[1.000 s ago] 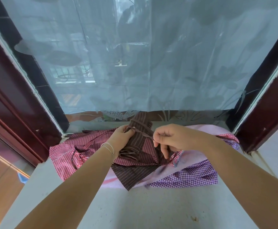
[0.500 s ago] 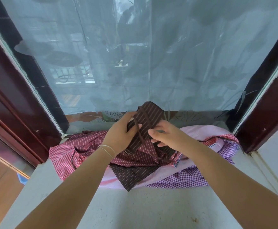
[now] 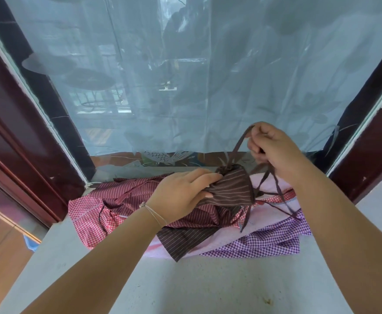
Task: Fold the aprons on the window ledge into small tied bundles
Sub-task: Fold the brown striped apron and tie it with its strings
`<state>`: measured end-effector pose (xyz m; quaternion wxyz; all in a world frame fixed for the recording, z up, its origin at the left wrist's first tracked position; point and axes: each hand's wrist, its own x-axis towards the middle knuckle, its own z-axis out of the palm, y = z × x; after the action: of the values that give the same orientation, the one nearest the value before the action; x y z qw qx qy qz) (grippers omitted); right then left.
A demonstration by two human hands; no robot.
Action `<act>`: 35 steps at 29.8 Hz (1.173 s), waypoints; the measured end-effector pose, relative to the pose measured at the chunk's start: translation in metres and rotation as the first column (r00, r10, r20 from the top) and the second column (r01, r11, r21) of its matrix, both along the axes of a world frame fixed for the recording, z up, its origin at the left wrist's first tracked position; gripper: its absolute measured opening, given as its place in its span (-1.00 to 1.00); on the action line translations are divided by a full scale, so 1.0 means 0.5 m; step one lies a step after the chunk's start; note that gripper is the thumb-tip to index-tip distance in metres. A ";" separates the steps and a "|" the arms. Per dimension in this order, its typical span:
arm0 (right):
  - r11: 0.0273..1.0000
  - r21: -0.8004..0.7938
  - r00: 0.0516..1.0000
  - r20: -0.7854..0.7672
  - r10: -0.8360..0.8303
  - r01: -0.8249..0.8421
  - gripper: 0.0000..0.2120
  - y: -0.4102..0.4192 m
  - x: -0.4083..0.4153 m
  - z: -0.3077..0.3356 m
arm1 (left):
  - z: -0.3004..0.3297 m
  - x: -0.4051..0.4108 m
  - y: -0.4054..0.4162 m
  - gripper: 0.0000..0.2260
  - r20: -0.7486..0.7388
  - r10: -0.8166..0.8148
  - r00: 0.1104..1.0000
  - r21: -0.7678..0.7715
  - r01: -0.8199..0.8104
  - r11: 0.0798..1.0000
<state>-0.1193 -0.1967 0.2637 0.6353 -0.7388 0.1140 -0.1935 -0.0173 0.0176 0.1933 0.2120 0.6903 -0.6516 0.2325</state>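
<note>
The left hand (image 3: 181, 196) squeezed the brown bundle (image 3: 231, 189) above the aprons (image 3: 126, 200) on the ledge (image 3: 185, 279). The right hand (image 3: 271, 150) pinched its strap (image 3: 240, 143) — a slip there, and the bundle might unroll.

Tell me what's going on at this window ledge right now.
A person is bundling a dark brown striped apron. The left hand grips the rolled-up fabric, while the right hand pinches its dark tie strap and holds it raised above the bundle. More strap ends hang loose below. Underneath, on the ledge, lies a heap of unfolded aprons: a red striped one, a red checked one, a purple checked one and some pink cloth.
</note>
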 end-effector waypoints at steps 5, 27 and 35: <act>0.992 0.021 0.988 -0.096 0.123 -0.121 -0.80 -0.025 0.019 -0.013 | 0.030 -0.044 -0.027 -0.75 -0.085 -0.185 0.979 -0.249 0.159 0.955; 0.196 -0.972 0.974 0.164 0.154 0.133 -0.69 0.096 -0.022 -0.026 | 0.060 0.015 -0.011 -0.85 -0.984 0.140 -0.106 0.123 0.158 0.980; 0.054 -0.993 0.994 0.108 -0.011 0.108 -0.60 0.102 0.002 -0.034 | 0.053 -0.016 -0.024 -0.86 -0.971 0.196 0.137 0.223 0.225 0.948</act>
<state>-0.1183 -0.1457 0.2465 -0.0505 -0.9604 -0.0425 -0.2708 -0.0252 0.0056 0.2197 0.4757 0.6888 -0.3848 -0.3889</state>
